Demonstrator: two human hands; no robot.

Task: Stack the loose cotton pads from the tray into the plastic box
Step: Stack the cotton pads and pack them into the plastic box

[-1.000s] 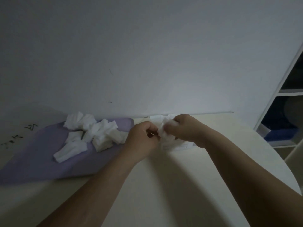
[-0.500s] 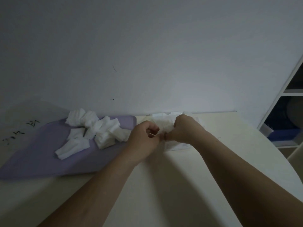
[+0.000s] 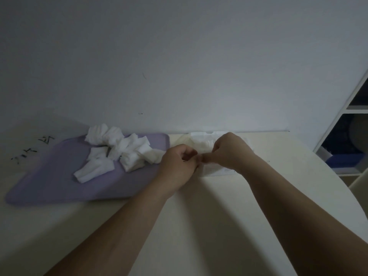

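While left hand (image 3: 179,164) and right hand (image 3: 232,151) meet over plastic box (image 3: 216,170), fingers (image 3: 187,154) curled, whether gripping anything unclear, cotton pads (image 3: 121,150) on tray (image 3: 59,184) left of fingers.

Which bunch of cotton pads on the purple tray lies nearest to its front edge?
The bunch at the pile's left front end; the other pads sit behind it, toward the wall, or further right, by the left hand.

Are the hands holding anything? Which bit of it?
It cannot be told. The left hand and right hand curl together over the plastic box, and their fingers hide anything between them.
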